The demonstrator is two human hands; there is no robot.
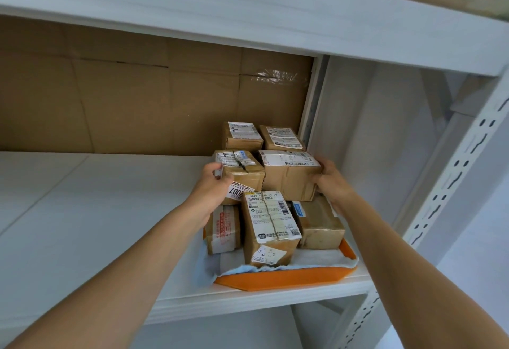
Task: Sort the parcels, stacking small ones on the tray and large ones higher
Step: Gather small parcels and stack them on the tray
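Big picture first: white shelf unit (pixel 82 211) with a cardboard backing (pixel 137 101), and the orange tray (pixel 289 277) sits at the right end of the middle shelf, lined with a pale cloth (pixel 322 257). All the small parcels are piled on that tray in two layers. The bottom front row has a tall parcel (pixel 271 227) in the middle with one on each side. Two back parcels (pixel 242 135) sit side by side near the cardboard. The bit that matters is the upper pair in between: the torn-label parcel (pixel 242 172) and the wide parcel (pixel 289 180) are touching each other, so together they make one block running left to right, straight ahead of the person and above the front row. The left hand (pixel 213 183) has its fingers curled round the outer left end of the torn-label one. The right hand (pixel 329 178) wraps the outer right corner of the wide one. So each hand is on its own end, squeezing inward, neither really nearer. My guess is they're seating or nudging the pair as one unit. If the squeeze eases, the seam in the middle looks like the weak spot.
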